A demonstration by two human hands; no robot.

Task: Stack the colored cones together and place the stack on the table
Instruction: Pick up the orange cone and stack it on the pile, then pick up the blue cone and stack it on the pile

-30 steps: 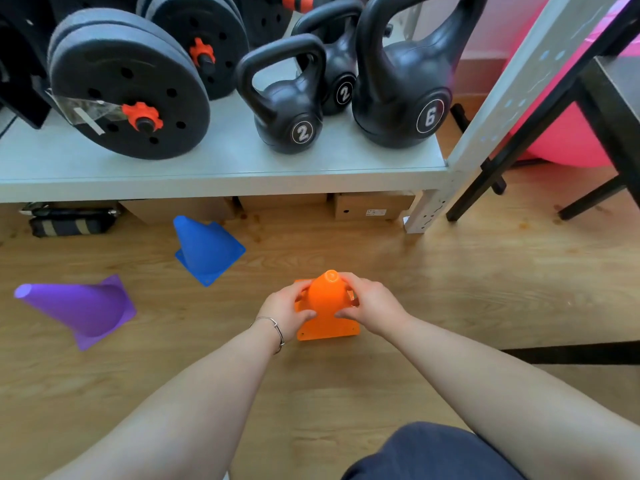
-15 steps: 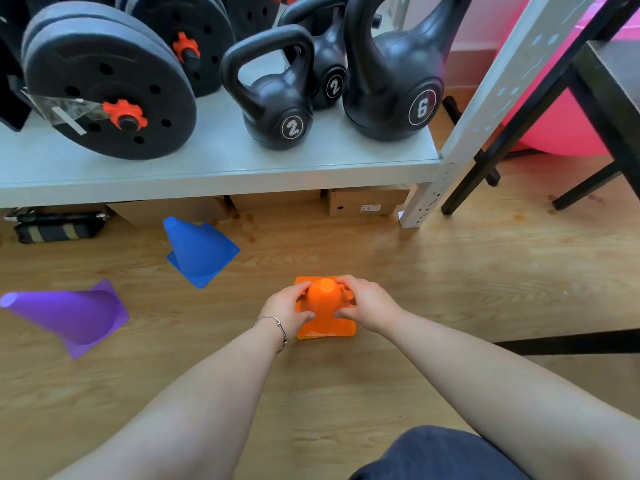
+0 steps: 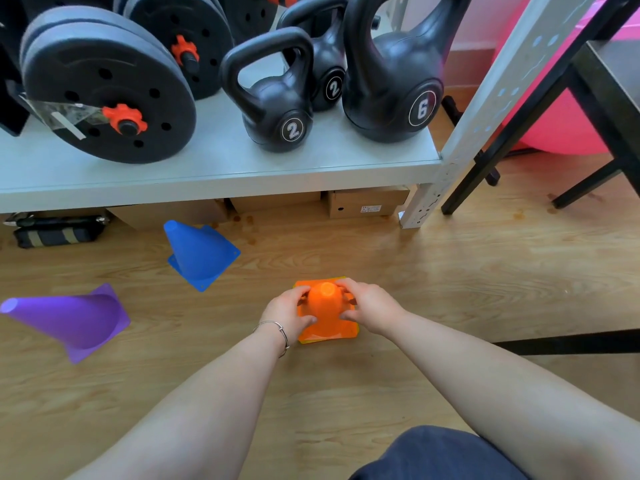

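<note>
An orange cone (image 3: 325, 306) stands upright on the wooden floor in front of me, and a thin yellow edge shows under its base. My left hand (image 3: 287, 313) grips its left side and my right hand (image 3: 370, 308) grips its right side. A blue cone (image 3: 199, 252) lies tipped on the floor to the upper left, apart from my hands. Further left, a purple cone (image 3: 69, 320) lies on its side with its tip pointing left.
A low grey shelf (image 3: 214, 171) behind the cones carries black kettlebells (image 3: 277, 109) and weight plates (image 3: 104, 91). Cardboard boxes (image 3: 363, 204) sit under it. Black table legs (image 3: 485, 161) and a pink ball (image 3: 561, 123) are at the right. My knee (image 3: 440, 455) shows at the bottom.
The orange cone has gone down between my hands and its base now sits flatter on the floor. Both hands keep their hold.
</note>
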